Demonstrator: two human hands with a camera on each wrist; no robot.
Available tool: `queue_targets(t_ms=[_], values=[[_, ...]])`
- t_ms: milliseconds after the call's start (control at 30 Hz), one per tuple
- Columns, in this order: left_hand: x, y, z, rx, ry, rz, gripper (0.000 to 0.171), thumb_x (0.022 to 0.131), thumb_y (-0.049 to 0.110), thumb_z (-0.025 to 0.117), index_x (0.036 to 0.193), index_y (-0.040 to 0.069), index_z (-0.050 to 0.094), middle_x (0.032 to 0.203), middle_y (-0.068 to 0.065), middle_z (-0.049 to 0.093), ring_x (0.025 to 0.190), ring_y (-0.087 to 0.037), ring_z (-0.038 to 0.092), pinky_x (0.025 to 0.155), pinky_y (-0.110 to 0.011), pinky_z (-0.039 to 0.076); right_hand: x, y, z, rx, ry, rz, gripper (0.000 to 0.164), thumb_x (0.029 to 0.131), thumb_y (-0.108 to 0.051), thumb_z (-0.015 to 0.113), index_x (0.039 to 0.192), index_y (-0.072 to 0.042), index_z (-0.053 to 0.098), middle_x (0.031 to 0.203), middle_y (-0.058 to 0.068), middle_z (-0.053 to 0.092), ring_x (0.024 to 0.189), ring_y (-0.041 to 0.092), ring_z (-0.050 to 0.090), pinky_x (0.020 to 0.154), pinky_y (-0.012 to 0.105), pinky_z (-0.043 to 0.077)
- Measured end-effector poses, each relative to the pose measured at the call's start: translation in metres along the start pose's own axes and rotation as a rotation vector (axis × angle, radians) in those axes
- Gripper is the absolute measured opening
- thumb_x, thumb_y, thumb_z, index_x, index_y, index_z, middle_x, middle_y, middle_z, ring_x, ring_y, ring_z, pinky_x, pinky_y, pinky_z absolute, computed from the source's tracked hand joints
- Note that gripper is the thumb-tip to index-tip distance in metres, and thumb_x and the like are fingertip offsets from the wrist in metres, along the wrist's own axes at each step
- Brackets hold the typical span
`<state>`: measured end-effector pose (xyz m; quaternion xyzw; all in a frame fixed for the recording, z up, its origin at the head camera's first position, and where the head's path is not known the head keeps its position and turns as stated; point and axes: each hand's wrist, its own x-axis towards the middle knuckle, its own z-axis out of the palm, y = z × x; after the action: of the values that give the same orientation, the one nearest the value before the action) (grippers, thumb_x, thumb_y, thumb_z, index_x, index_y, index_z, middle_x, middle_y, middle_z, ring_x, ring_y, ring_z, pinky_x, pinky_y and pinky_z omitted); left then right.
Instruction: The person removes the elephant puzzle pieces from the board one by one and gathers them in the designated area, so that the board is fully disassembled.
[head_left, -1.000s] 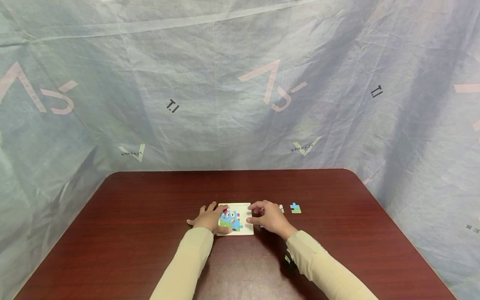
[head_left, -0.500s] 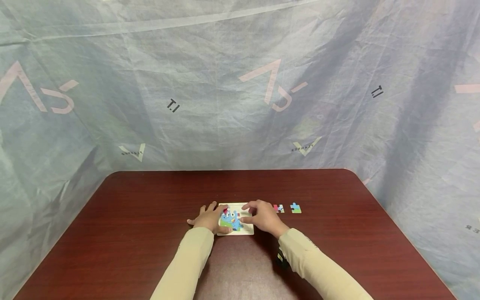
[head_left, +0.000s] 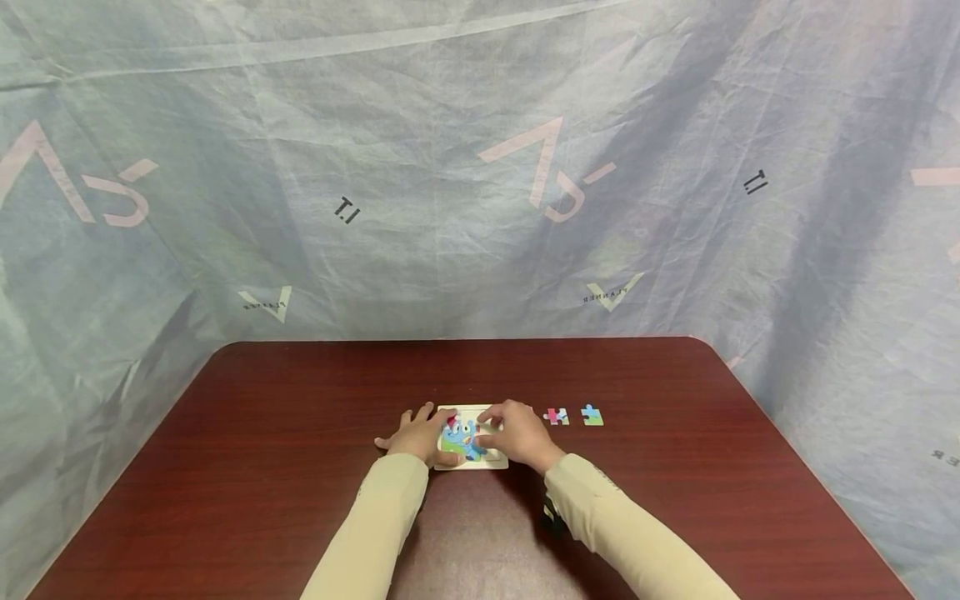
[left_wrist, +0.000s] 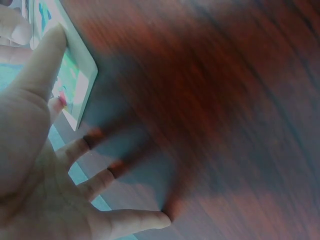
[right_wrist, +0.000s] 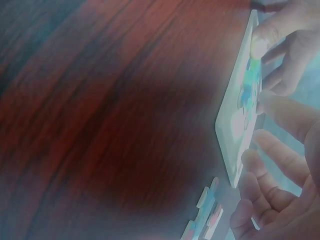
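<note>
A puzzle tray (head_left: 471, 466) with a pale frame lies flat on the table. Its left part holds joined puzzle pieces (head_left: 459, 440) that picture a blue cartoon figure on green. My left hand (head_left: 417, 436) has its fingers spread at the tray's left side; its thumb (left_wrist: 46, 60) rests over the near edge of the frame. My right hand (head_left: 519, 435) is over the tray's right side. In the right wrist view its thumb (right_wrist: 285, 110) and index finger stand apart at the puzzle, with no piece visible between them. The right hand hides part of the tray's right side.
To the right of the tray lie two loose puzzle pieces: a red and white one (head_left: 557, 416) and a blue and green one (head_left: 592, 415). The reddish-brown table (head_left: 300, 467) meets a grey printed cloth (head_left: 420, 208) at its back and sides.
My right hand has moved left, farther over the tray, uncovering the red and white puzzle piece. The left hand has stayed in place on the frame.
</note>
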<state>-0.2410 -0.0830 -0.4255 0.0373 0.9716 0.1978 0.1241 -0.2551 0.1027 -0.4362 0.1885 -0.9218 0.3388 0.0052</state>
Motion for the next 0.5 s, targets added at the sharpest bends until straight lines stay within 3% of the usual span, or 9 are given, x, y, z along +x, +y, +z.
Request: queue_targets(t_ms=[200,500], values=[[0.0018,0.0000,0.0015,0.009,0.003,0.002,0.076,0.086,0.034,0.084,0.152,0.021,0.048,0.162,-0.016,0.033,0.148,-0.047,0.025,0.098,-0.086,0.025,0.0042,0.0001,0.0044,-0.047,-0.033,0.043,0.023,0.082,-0.016,0.086,0.101,-0.006,0.078,0.090,0.006,0.064,0.082,0.022,0.060,0.069,0.037,0.051],[0.0021,-0.0006,0.0015,0.012,0.006,0.004,0.077,0.085,0.035,0.084,0.152,0.021,0.048,0.161,-0.016,0.034,0.147,-0.046,0.026,0.097,-0.086,0.025,0.0067,-0.0011,0.0091,-0.089,-0.043,0.058,0.022,0.081,-0.016,0.088,0.098,-0.008,0.078,0.090,0.006,0.064,0.085,0.022,0.061,0.072,0.038,0.052]])
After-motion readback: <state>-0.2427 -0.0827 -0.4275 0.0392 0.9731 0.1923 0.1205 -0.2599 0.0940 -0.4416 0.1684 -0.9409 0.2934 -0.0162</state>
